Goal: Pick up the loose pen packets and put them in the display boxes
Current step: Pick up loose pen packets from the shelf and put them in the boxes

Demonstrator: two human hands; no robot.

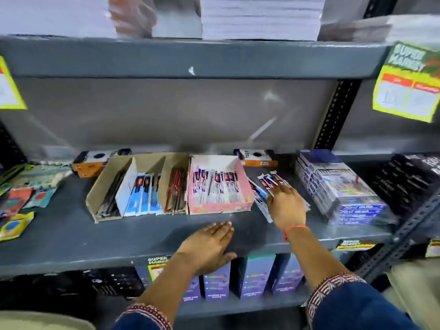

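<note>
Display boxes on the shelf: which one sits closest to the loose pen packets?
The pink display box, rightmost of the row; the loose pen packets lie just off its right wall under the right hand. The brown cardboard boxes stand further left.

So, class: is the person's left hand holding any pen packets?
No. The left hand lies flat and empty on the shelf, while the right hand reaches the loose pen packets.
</note>
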